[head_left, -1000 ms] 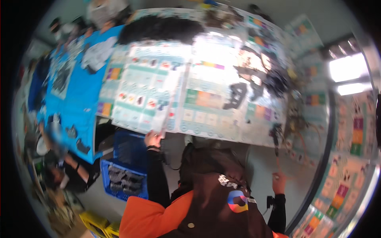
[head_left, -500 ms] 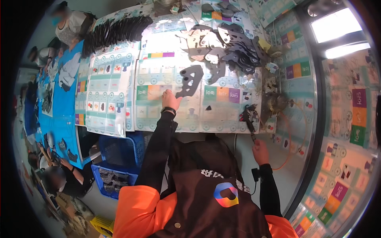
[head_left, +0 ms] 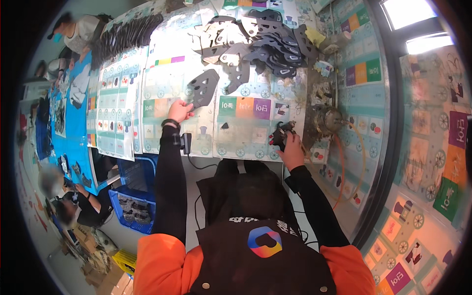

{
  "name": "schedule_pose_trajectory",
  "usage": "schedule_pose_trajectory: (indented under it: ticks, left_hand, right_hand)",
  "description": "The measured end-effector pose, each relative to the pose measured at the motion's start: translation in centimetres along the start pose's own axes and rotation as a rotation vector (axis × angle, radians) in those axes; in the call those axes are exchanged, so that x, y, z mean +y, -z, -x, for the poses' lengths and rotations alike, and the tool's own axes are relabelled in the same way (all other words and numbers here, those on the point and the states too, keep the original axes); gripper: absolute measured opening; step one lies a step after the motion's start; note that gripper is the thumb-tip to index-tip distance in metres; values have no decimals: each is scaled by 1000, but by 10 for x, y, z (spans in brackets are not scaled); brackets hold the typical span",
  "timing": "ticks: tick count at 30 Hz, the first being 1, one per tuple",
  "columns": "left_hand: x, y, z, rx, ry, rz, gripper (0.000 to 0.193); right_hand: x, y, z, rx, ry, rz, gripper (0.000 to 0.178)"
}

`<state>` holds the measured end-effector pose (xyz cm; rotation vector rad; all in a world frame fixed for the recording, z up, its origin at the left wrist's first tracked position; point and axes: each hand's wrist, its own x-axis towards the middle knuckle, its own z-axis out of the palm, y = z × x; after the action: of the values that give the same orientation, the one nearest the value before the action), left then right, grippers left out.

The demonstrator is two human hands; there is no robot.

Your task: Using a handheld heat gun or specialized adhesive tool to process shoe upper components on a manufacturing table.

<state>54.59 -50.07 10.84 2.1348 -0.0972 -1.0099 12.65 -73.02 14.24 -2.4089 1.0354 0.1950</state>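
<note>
Left hand [head_left: 180, 110] closed on the lower left corner of a flat dark grey perforated cut piece [head_left: 203, 88], long axis running up and to the right from the fingers toward the far edge of the table [head_left: 246, 142]. Right hand [head_left: 291, 150] near the front edge, wrapped around a small dark spray-gun-like tool [head_left: 281, 133], nozzle aimed away from the body. Piece well apart from the tool, off to its left and farther in. Heap of similar dark pieces [head_left: 265, 44] along the far edge.
</note>
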Motion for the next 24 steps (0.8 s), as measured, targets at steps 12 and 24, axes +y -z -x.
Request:
schedule_pose_trajectory:
  ticks: [12,24]
  left_hand:
    - [25,-127,138,-297,-182,560,14]
    - [-25,-162,117,109,-320,-133,17]
  right_hand:
    - [38,26,-9,-7,-135,-339,36]
    - [-39,69,-15,-472,-247,-999,33]
